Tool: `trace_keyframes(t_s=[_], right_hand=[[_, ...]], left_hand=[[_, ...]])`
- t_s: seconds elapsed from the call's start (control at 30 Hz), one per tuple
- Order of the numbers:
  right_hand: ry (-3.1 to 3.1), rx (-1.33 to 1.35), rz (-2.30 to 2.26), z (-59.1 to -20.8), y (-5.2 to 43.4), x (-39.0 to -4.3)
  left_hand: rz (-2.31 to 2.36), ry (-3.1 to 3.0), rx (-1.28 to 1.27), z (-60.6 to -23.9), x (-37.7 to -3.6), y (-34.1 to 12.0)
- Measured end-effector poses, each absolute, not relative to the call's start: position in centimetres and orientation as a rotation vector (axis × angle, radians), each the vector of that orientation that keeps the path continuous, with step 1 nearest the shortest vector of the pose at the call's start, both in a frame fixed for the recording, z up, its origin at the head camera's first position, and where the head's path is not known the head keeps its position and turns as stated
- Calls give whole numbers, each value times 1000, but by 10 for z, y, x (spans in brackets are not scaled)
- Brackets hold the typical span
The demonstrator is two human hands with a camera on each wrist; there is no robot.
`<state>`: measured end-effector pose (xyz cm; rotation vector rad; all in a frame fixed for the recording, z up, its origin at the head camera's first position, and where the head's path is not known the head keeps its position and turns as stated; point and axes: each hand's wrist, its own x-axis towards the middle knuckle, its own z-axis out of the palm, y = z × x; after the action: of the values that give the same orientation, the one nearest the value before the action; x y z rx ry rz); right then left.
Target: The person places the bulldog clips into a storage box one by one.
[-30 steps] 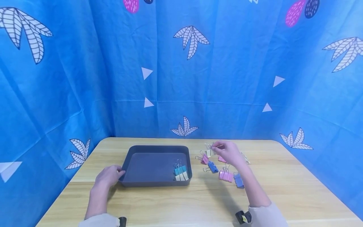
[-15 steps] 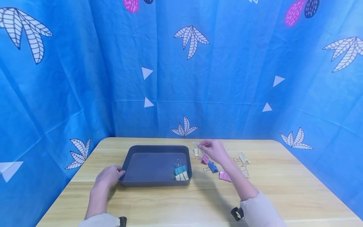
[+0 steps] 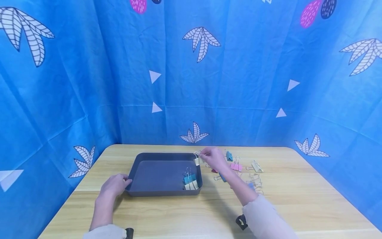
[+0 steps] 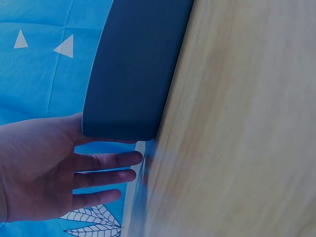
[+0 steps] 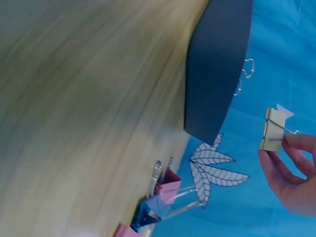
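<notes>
Blue leaf-print curtain (image 3: 191, 83) – pale wooden table (image 3: 209, 212) before it

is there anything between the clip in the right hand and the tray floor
Nothing visible. The right hand pinches the cream clip by its wire handle, in the air at the tray's far right corner. The bare tray floor lies open; two clips sit in its near right corner, off to the side.

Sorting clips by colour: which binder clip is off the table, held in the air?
The cream binder clip, pinched by its wire handle in the right hand above the tray's right rim; the others lie flat.
</notes>
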<state>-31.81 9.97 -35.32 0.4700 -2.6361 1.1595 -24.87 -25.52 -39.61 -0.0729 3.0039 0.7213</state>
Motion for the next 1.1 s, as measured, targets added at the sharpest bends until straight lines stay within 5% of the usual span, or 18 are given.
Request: trace_keyframes(t_s=[1.1], right_hand=[[-2853, 680, 883, -390, 70, -341]], left_hand=[[745, 2993, -65, -394, -247, -255]])
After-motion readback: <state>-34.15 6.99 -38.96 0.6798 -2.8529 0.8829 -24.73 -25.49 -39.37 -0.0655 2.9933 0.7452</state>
